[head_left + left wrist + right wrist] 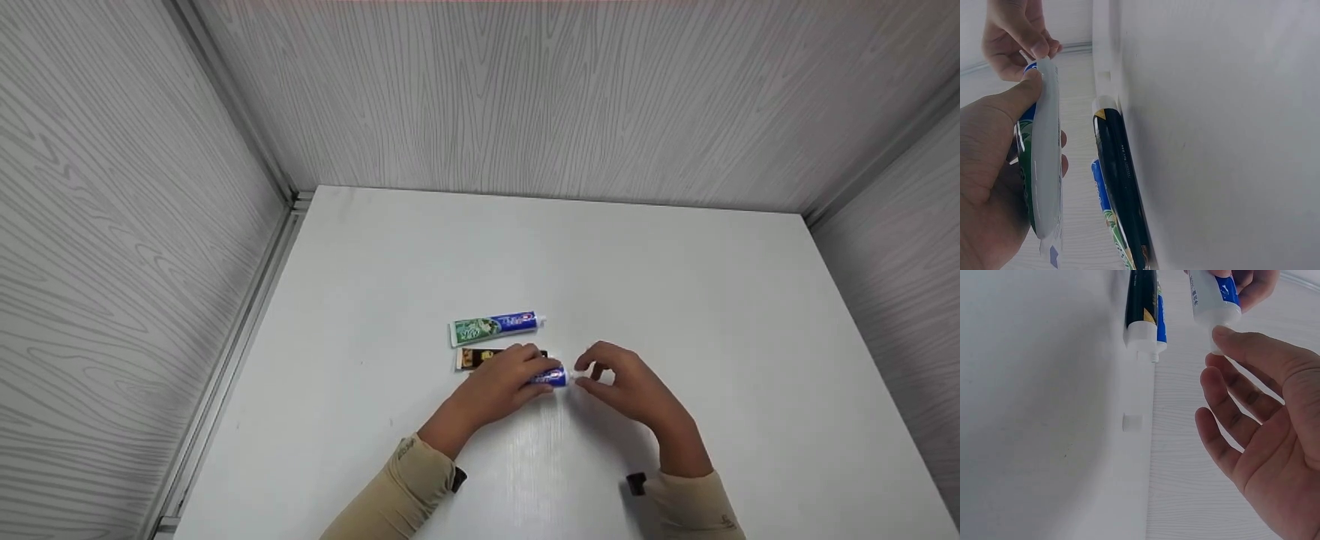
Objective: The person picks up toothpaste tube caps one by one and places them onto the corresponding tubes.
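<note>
My left hand [506, 379] grips a toothpaste tube [553, 376] with a blue, green and white body, thumb on one side and fingers around the other. In the left wrist view, this tube [1047, 152] is held above the table. Thumb and forefinger of my right hand [630, 386] pinch the small white cap end [1217, 340] of that tube; its other fingers are loosely bent. Behind the left hand lies a black toothpaste tube [472, 358], partly covered by it. Farther back rests another green and blue toothpaste tube [495, 326], its white tip pointing right.
A white table [637, 277] spreads beneath the hands, with grey wood-grain panels [487, 97] at its back and sides. In the right wrist view, a small pale rectangular piece [1132, 422] shows near the tubes; I cannot tell what it is.
</note>
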`<control>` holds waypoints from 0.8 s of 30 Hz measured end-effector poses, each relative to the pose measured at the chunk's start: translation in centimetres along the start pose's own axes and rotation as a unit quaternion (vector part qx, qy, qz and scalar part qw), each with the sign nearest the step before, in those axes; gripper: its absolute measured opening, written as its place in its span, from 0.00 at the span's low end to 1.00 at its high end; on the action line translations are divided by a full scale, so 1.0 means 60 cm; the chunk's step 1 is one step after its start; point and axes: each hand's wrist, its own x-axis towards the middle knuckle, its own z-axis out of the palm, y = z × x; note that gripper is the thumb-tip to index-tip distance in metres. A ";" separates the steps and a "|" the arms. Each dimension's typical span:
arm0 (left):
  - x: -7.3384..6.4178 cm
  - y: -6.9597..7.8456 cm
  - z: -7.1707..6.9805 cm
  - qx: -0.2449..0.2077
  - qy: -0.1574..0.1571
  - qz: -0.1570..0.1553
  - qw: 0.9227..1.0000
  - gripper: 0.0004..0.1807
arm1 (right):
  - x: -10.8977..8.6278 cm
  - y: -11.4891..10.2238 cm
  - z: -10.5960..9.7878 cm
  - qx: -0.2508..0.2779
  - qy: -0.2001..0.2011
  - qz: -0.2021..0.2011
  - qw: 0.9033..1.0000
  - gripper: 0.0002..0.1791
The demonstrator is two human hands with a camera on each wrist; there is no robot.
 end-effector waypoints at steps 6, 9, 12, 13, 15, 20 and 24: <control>-0.001 -0.001 -0.001 0.002 0.001 0.002 1.000 0.20 | 0.000 -0.002 0.000 -0.001 -0.011 0.006 1.000 0.08; -0.002 -0.001 -0.001 0.001 0.003 0.003 1.000 0.20 | 0.000 -0.004 -0.002 -0.001 -0.014 0.009 1.000 0.07; -0.002 0.001 -0.003 -0.002 0.004 0.002 1.000 0.20 | 0.001 -0.006 -0.003 -0.004 -0.017 0.011 1.000 0.06; -0.002 0.001 -0.003 -0.001 0.004 0.002 1.000 0.20 | 0.001 -0.006 -0.003 -0.005 -0.018 0.014 1.000 0.06; -0.002 0.001 -0.003 -0.001 0.003 0.002 1.000 0.20 | 0.001 -0.005 -0.003 -0.006 -0.022 0.019 1.000 0.06; -0.002 0.001 -0.002 0.003 0.003 0.002 1.000 0.20 | 0.002 -0.005 -0.004 -0.005 -0.033 0.025 0.999 0.07; -0.003 -0.001 0.001 0.005 0.002 0.001 1.000 0.20 | 0.003 -0.006 -0.004 -0.008 -0.033 0.022 0.999 0.09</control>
